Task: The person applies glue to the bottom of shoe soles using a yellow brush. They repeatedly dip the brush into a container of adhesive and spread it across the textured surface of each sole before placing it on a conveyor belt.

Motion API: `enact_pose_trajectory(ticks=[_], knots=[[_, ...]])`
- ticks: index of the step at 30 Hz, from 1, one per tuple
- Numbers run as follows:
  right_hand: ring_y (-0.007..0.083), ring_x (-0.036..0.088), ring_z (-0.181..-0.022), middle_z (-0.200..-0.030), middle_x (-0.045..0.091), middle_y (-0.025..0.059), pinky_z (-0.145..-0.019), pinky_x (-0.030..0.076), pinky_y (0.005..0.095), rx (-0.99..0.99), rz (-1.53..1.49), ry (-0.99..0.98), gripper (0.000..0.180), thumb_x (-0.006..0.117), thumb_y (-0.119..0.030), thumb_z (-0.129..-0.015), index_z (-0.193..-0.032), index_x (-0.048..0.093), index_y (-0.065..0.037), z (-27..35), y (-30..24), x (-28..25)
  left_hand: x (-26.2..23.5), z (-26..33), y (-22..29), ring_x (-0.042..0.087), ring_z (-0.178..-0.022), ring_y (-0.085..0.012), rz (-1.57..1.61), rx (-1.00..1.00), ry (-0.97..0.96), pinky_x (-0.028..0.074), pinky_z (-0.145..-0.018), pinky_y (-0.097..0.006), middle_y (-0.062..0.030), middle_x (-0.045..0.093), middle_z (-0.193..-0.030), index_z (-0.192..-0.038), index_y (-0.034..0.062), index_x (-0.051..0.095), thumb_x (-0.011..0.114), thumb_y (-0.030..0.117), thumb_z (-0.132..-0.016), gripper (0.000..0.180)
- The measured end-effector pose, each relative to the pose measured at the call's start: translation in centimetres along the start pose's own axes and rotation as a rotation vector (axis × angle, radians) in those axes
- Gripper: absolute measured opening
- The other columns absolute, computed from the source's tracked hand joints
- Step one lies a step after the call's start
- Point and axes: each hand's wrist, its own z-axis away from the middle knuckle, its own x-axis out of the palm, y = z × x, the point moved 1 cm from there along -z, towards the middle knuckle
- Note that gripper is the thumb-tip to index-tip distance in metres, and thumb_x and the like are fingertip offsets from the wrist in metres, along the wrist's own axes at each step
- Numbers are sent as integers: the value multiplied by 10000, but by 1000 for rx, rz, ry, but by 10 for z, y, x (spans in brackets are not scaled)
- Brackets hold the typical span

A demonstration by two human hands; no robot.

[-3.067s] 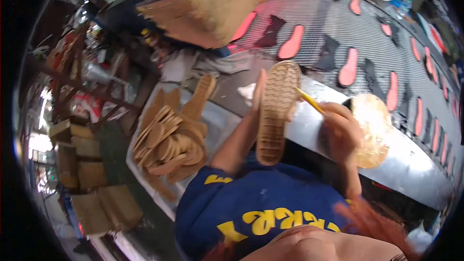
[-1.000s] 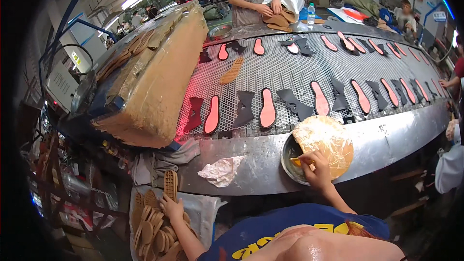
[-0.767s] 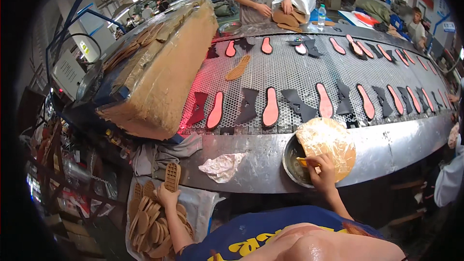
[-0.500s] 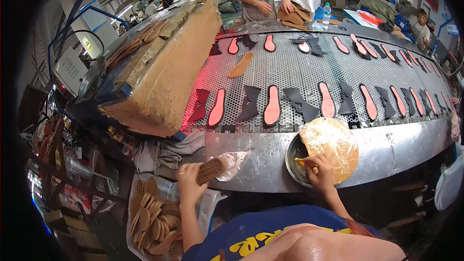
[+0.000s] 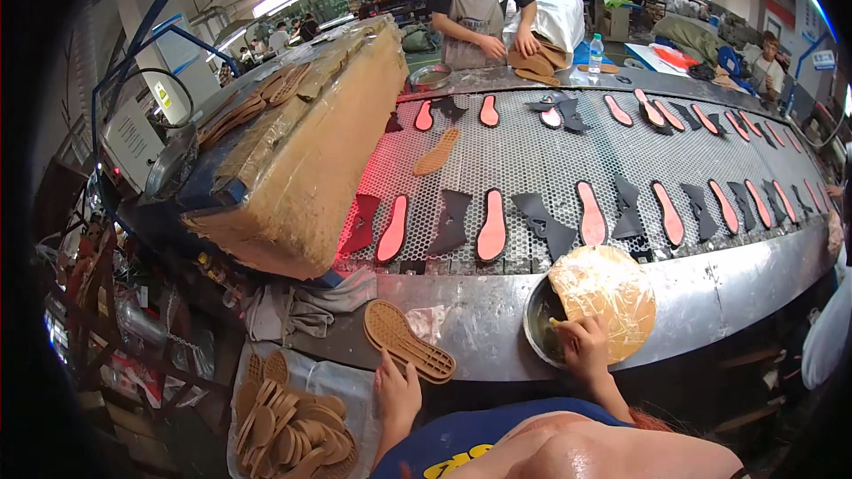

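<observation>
My left hand [image 5: 398, 395] is at the near edge of a brown ridged shoe sole [image 5: 404, 341], which lies slantwise on the metal ledge. Its fingers are stretched and apart, with the fingertips at the sole's edge. A whitish patch [image 5: 430, 323] shows partly from behind the sole. In my right hand [image 5: 586, 350] a small yellow-handled tool [image 5: 556, 323] is pinched over a round metal pan [image 5: 532, 328]; the tool's working end cannot be made out. A round tan board [image 5: 626, 302], streaked with white, covers the pan's right part.
Pink-topped insoles [image 5: 493, 226] and black shoe uppers [image 5: 453, 223] lie in rows on a mesh conveyor [image 5: 524, 164]. A bin of soles [image 5: 288, 426] stands at lower left, below a grey cloth [image 5: 311, 306]. A large tan-sided cover [image 5: 311, 160] rises left. A co-worker [image 5: 479, 18] handles soles across the conveyor.
The sole that my left hand held raised now lies flat on the ledge, and the hand has moved nearer to me. My right hand stays at the pan. The view has tilted up slightly.
</observation>
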Motion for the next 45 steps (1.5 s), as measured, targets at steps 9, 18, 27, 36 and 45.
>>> enact_pose_trajectory(ticks=[9, 18, 27, 36, 45], knots=[[296, 491, -772, -754, 508, 101, -705, 382, 428, 57, 150, -23, 161, 641, -27, -748, -884, 686, -102, 8, -2, 12, 26, -2, 20, 400, -1207, -467, -206, 10, 112, 263, -1066, -541, -336, 434, -1263, -1487, -4, 37, 785, 511, -648, 1237], [286, 500, -759, -735, 492, 88, -688, 390, 408, 82, 78, 29, 144, 659, -33, -733, -852, 678, -113, 12, 6, -2, 32, -2, 34, 278, -1334, -472, -132, -34, 46, 237, -1085, -573, -330, 200, -1466, -1501, 46, 93, 758, 530, -655, 1180], [255, 521, -795, -759, 496, 57, -719, 391, 389, 20, 63, 17, 182, 680, -80, -668, -835, 691, -151, 19, 9, 5, 36, 1, 42, 85, -1372, -554, -163, 77, -131, 153, -1127, -568, -351, 22, -1502, -1504, 50, 95, 762, 255, -662, 1093], [248, 533, -833, -790, 521, 40, -744, 388, 396, 23, 140, 35, 225, 665, -108, -638, -855, 680, -167, 19, 18, -4, 2, -16, -84, 635, -970, -302, 868, -73, -64, 533, -842, -358, -233, 578, -1138, -1435, -28, 225, 684, -60, -722, 849], [244, 528, -805, -771, 498, 49, -715, 383, 379, 33, 60, 11, 189, 672, -114, -693, -877, 665, -156, 22, 9, -14, -35, -12, -15, 637, -969, -316, 1301, -72, 330, 548, -839, -399, -238, 570, -1155, -1406, -28, 283, 698, 25, -779, 754]])
